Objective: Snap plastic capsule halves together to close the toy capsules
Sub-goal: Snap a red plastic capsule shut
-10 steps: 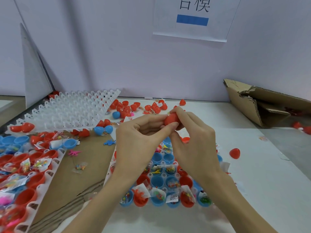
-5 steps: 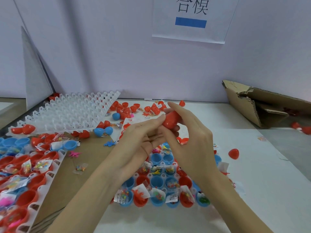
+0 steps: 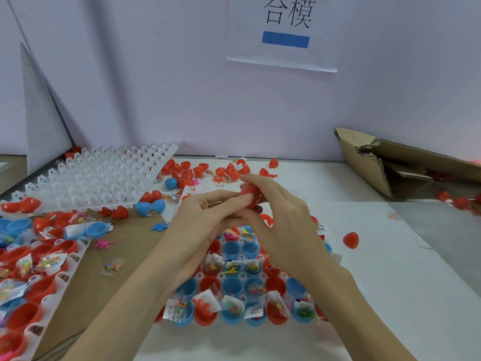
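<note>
A white paper sheet (image 3: pixel 286 32) is fixed to the wall, above and beyond the right hand (image 3: pixel 283 225). It carries two large black characters, 合模, cut off at the top edge of the view. A solid blue bar with no lettering is printed directly below them. The small labels on the toy packets (image 3: pixel 256 307) below the hands are too small to read.

Your white table (image 3: pixel 390 295) carries a tray of capsule halves (image 3: pixel 234 295), brown cardboard (image 3: pixel 86 277), an empty white tray (image 3: pixel 99 175), loose red halves (image 3: pixel 197 169), one stray red half (image 3: pixel 350 239), a torn box (image 3: pixel 377 162).
</note>
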`<state>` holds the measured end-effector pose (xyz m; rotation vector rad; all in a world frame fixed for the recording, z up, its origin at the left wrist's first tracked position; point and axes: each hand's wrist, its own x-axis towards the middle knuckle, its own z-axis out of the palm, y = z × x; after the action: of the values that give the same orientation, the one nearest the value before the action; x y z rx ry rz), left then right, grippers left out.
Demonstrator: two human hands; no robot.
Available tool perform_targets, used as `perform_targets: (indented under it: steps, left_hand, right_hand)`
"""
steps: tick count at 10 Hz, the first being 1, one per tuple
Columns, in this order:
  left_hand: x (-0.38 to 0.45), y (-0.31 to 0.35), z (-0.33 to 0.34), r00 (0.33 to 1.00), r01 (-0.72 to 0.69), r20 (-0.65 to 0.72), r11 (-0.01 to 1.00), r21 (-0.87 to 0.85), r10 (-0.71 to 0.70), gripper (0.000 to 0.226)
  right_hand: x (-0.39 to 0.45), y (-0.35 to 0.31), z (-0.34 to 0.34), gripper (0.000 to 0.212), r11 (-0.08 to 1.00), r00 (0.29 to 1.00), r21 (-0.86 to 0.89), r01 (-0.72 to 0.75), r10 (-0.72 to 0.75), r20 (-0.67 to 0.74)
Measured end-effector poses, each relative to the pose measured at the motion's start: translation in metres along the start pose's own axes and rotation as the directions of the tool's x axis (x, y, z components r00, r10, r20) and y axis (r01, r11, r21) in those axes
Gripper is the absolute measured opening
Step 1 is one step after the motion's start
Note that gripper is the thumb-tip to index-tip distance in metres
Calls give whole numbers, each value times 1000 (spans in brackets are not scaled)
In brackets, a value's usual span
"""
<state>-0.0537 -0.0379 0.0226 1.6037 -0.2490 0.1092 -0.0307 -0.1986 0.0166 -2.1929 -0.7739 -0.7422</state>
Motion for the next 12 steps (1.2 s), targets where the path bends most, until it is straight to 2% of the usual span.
perform_targets:
  steps: [1, 2, 3, 4, 5, 6, 7, 8, 9, 10, 11, 12]
  left_hand:
    - [5, -7, -2, 996, -23, -80, 998, 65, 28, 63]
    - [7, 0, 2, 992, -51, -112, 998, 33, 55, 52]
    - [12, -2, -4, 974, 0, -227, 1000, 5, 1, 44]
    - [15, -1, -14, 948, 22, -317, 999, -29, -30, 41]
    - [17, -4, -20, 941, 19, -337, 997, -69, -42, 42]
    - [17, -6, -22, 943, 21, -330, 997, -76, -45, 41]
    - [17, -9, -22, 947, 17, -318, 998, -58, -35, 41]
    - [19, -8, -26, 944, 23, -328, 998, -56, -41, 42]
    - [20, -10, -30, 939, 26, -341, 999, -27, -34, 42]
    - [19, -10, -29, 938, 35, -346, 999, 4, -32, 40]
    - [19, -9, -27, 940, 43, -341, 997, 60, -20, 38]
    - [18, -9, -28, 944, 36, -329, 995, 94, -3, 40]
  right_hand:
    - [-2, 4, 2, 48, 997, 997, -63, -51, 55, 55]
    - [1, 7, -5, 48, 990, 992, -78, -120, 122, 18]
    - [11, 15, -20, 40, 824, 889, 366, -432, 458, 18]
    - [26, 33, -41, 22, -61, 664, 898, -435, 652, 366]
    - [62, 59, -68, 33, -493, 620, 867, -74, 659, 427]
    - [114, 86, -99, 37, -401, 592, 902, 161, 771, 236]
    - [139, 110, -114, 37, -298, 505, 931, 208, 848, 159]
    - [122, 119, -99, 42, -176, 494, 982, -73, 848, 189]
    - [84, 118, -77, 33, 55, 611, 919, -390, 762, 214]
    - [49, 108, -67, 24, 359, 682, 739, -570, 708, 181]
    - [27, 97, -56, 23, 663, 741, 391, -638, 668, 77]
    - [11, 96, -46, 24, 813, 815, 50, -579, 577, 57]
